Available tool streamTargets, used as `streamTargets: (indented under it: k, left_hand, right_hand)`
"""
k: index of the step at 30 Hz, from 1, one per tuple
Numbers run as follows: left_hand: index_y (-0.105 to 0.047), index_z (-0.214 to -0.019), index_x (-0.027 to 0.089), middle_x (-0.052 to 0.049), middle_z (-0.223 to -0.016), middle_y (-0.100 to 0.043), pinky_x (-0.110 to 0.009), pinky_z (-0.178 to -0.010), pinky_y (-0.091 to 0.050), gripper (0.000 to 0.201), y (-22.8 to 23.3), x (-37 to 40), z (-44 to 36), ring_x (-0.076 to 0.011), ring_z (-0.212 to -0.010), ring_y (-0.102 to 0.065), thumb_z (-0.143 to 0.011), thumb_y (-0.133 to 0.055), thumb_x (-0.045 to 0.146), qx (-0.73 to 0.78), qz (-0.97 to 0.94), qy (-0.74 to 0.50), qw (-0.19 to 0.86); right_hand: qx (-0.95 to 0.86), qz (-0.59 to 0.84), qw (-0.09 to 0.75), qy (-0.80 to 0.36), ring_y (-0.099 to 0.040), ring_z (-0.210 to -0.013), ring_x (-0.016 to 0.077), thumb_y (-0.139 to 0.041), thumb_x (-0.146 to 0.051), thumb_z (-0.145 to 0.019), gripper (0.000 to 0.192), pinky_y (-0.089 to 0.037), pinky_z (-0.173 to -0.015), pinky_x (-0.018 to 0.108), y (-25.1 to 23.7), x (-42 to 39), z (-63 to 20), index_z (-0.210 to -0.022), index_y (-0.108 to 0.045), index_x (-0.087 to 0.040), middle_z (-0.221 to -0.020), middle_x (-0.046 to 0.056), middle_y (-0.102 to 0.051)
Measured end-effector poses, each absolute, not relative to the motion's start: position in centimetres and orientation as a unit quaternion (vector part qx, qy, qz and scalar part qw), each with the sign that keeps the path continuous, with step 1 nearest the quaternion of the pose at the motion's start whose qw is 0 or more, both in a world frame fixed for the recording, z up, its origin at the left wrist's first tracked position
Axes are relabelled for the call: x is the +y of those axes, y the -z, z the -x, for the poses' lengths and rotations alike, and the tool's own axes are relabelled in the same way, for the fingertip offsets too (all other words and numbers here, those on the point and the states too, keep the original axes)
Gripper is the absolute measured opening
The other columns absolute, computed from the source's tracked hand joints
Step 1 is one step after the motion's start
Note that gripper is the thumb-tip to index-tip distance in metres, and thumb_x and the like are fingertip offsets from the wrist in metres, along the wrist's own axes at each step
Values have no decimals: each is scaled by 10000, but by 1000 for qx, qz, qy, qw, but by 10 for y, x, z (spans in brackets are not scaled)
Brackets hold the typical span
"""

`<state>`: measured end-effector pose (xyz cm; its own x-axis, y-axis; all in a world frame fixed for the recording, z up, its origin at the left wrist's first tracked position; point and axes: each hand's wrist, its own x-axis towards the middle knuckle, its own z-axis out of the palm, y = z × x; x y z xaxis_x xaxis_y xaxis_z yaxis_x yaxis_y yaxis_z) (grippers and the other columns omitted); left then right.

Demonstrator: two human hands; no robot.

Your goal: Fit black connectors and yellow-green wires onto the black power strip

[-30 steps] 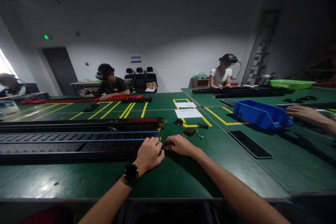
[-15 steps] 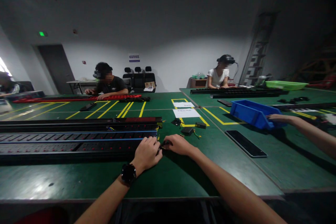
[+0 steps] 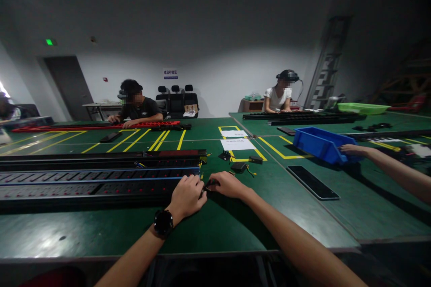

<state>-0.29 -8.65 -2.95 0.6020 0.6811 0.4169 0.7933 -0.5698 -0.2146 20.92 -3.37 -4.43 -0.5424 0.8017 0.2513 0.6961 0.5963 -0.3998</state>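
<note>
Head | left fingers (image 3: pixel 198 183): can't tell | right fingers (image 3: pixel 218 176) clamp part (image 3: pixel 212 183) | neighbour's hand (image 3: pixel 354 150) entered bin (image 3: pixel 311 145)

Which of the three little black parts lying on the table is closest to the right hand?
The middle part, with a yellow-green wire trailing off its right side. It lies just beyond the right hand; the left part and right part sit farther back.

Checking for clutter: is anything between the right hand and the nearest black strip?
Yes: the left hand sits at the right end of the black strip, between it and the right hand, which pinches a small dark piece. Loose black parts lie off that path.
</note>
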Motion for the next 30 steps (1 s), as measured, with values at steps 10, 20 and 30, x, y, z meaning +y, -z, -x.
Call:
streamTargets:
  k: [10,20,30]
  left_hand:
    - [-678,-919,170,-114,-1017,-684,-428,-819,-422,182,32,-85,3,-269,-937,-601,-937,-586,326,-422,873,145,194]
    - [-681,-930,172,-109,-1016,-688,-430,-841,-426,201,32,-85,4,-272,-959,-605,-948,-567,336,-423,873,141,197]
    - [-684,-933,163,-119,-1009,-686,-435,-816,-435,201,30,-86,3,-272,-930,-599,-941,-564,323,-422,874,143,195]
  right_hand:
    - [-870,430,207,-126,-663,-756,173,-724,-308,-886,130,-339,-626,234,44,-33,-209,-969,-762,-215,-844,32,-747]
    - [-868,433,204,-135,-657,-751,168,-725,-302,-884,134,-347,-626,230,43,-33,-209,-980,-765,-217,-844,28,-747]
    - [-870,427,208,-131,-677,-774,176,-717,-295,-894,114,-345,-629,234,44,-34,-209,-961,-759,-213,-856,31,-752]
